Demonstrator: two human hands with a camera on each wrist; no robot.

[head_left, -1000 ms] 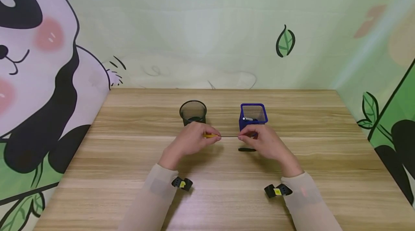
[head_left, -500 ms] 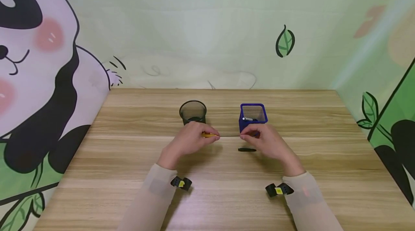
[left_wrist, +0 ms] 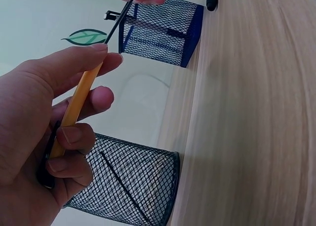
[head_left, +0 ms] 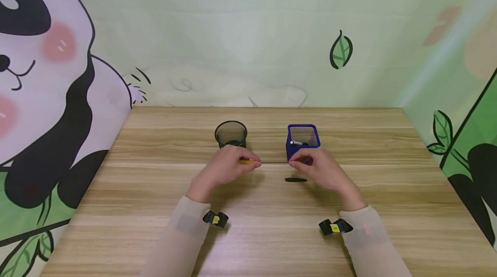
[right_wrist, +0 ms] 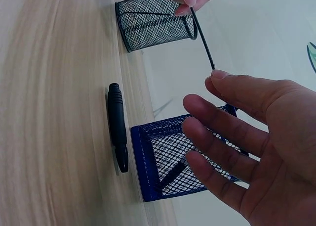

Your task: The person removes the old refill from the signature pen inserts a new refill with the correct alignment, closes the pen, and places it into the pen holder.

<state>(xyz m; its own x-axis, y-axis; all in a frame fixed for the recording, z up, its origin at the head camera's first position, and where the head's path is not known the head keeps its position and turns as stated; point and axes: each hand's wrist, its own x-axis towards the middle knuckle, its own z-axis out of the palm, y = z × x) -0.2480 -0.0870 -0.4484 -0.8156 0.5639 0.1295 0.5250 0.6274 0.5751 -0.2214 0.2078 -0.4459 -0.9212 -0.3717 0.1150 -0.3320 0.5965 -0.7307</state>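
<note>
Near the blue mesh box (head_left: 304, 133), the left hand (head_left: 221, 165) gripped a yellow tube (left_wrist: 81, 91), the right (head_left: 322, 169) a black rod (right_wrist: 203, 38). Insertion seemed incomplete.

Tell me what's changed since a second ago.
The left hand has shifted slightly left and the right hand right, so more of the thin dark rod shows between them. Both grips stayed: yellow barrel in the left, rod in the right. The black pen-shaped piece, black mesh cup and blue mesh holder stayed put.
</note>
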